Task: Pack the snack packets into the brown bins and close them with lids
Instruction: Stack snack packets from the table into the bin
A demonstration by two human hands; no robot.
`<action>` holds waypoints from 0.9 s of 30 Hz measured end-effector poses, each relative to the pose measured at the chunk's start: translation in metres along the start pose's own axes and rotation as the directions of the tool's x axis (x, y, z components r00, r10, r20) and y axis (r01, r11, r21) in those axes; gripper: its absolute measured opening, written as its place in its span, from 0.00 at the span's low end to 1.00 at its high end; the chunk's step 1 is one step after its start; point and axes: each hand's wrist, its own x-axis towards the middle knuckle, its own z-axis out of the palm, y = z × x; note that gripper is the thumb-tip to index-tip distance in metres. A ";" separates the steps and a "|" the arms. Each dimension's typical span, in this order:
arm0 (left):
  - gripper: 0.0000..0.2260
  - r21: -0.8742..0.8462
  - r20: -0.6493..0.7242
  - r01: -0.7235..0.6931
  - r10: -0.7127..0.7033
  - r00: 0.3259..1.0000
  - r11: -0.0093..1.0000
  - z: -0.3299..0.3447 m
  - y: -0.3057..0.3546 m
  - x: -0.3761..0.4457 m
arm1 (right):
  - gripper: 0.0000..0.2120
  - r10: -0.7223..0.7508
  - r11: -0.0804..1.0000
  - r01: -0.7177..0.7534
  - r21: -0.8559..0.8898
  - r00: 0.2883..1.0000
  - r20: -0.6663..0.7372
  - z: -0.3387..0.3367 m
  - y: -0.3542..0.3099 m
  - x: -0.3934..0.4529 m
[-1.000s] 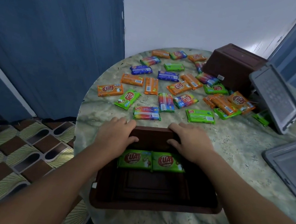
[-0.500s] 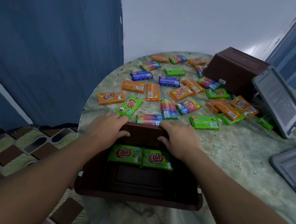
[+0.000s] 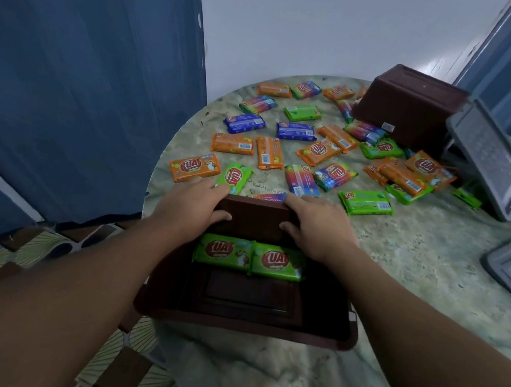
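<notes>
The brown bin at lower centre looks like smooth, faintly glossy plastic, as does the second brown bin at upper right. The snack packets across the middle are shiny printed foil or plastic wrap. The grey lids at right look like matt plastic. The tabletop has a mottled, marble-like polished surface. The blue curtain at left is matt cloth.

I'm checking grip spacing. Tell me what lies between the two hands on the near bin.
In the head view, only the bin's bare brown far wall lies between the left hand and right hand; two green packets lie below, inside.
</notes>
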 end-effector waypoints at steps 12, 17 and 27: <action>0.19 0.023 -0.044 -0.005 0.006 0.999 1.000 0.003 0.003 -0.004 | 0.15 0.022 0.999 -0.022 -0.037 1.000 -0.002 0.000 -0.004 -0.003; 0.22 0.065 -0.094 -0.031 0.037 0.995 0.997 0.003 0.005 -0.008 | 0.17 0.032 0.997 -0.030 -0.066 0.999 0.018 -0.003 -0.006 -0.006; 0.26 0.023 -0.155 -0.072 0.075 0.985 0.997 0.008 0.009 -0.007 | 0.24 0.045 0.999 -0.044 -0.032 0.998 0.043 -0.005 -0.008 -0.008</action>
